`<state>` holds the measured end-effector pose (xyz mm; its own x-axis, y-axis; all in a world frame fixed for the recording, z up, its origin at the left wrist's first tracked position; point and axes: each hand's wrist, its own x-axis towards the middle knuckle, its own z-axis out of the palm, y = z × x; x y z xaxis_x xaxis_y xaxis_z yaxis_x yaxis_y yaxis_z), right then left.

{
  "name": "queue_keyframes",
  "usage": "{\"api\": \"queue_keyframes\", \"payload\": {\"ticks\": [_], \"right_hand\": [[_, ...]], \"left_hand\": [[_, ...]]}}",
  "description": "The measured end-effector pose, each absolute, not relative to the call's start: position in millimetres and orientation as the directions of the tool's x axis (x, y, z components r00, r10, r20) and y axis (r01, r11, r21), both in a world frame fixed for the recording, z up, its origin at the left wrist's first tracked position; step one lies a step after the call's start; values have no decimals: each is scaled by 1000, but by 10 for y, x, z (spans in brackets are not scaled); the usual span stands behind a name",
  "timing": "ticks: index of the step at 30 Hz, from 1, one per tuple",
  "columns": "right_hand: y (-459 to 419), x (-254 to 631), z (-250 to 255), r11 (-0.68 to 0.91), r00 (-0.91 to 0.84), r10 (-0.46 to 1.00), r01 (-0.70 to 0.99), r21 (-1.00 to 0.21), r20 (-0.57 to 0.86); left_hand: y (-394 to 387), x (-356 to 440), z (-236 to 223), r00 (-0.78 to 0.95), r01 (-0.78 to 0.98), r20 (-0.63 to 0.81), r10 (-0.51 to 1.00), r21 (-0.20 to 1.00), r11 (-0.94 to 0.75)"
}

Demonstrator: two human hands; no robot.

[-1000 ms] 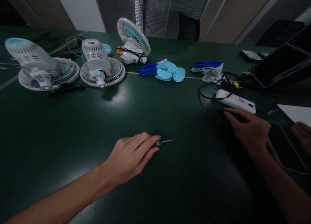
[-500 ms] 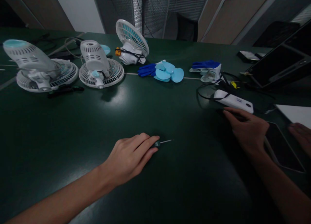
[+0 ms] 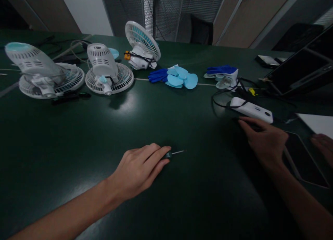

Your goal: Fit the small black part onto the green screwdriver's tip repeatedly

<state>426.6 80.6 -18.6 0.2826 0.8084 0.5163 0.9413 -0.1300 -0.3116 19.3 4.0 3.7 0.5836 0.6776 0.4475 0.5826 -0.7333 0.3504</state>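
My left hand (image 3: 142,169) is closed around the dark green handle of a small screwdriver (image 3: 168,154), low over the green table. Its thin metal shaft points right, and most of the handle is hidden under my fingers. Over on the right, my right hand (image 3: 267,141) is closed in a pinch. A small dark tip (image 3: 235,119) shows at its fingertips, too dim to name. Just beyond that hand lies a white oblong device (image 3: 251,109) with a black cable. A dark flat tablet-like panel (image 3: 305,160) rests beside my right wrist.
Two white fan units (image 3: 43,68) (image 3: 105,68) lie grille-down at the left; a third fan (image 3: 143,45) stands farther back. Blue fan blades (image 3: 182,77) lie by blue gloves (image 3: 157,75). More gloves (image 3: 222,75) are right of them. Another person's hand (image 3: 324,146) is at the right edge.
The view has shifted very slightly. Both hands keep their grips, and the screwdriver stays where it was; my right fingertips sit a touch farther left against the white device.
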Motion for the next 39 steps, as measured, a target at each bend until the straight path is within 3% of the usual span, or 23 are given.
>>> {"api": "queue_keyframes", "payload": {"ticks": [26,39], "right_hand": [[830,4302,-190,-179,336,834,915,-361,438],[835,4416,-114,-271,434,876,806,-526,212]], "left_hand": [[31,189,25,588,580,442,677,352,-734],[41,190,26,589,586,422,689,363,-724]]}}
